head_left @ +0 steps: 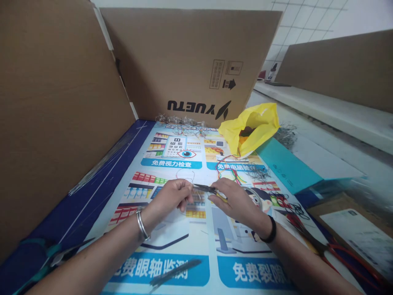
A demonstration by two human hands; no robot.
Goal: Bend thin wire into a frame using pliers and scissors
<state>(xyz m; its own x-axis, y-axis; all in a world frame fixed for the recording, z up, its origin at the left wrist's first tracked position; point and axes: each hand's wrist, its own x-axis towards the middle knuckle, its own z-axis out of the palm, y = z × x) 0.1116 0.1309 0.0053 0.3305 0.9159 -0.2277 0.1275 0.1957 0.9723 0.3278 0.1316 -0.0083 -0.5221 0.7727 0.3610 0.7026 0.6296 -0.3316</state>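
Over the middle of the printed sheet, my left hand (pixel 175 195) is closed in a pinch on a thin wire (pixel 200 198), whose fine ends stick out around the fingers. My right hand (pixel 235 201) is wrapped round a pair of pliers (pixel 205 188) with dark jaws and yellow handles. The jaws point left and meet the wire right beside my left fingertips; whether they grip it is too small to tell. Just beyond my right hand lie red, green and yellow cords (pixel 236 177). A bundle of dark straight wires (pixel 176 273) lies nearer to me.
Cardboard panels (pixel 184 57) stand at the back and left. A yellow bag (pixel 254 127) and tangled wire pieces (pixel 184 121) lie at the far side. Red-handled scissors (pixel 346 258) and a turquoise box (pixel 291 168) are at right; teal-handled scissors (pixel 46 262) at lower left.
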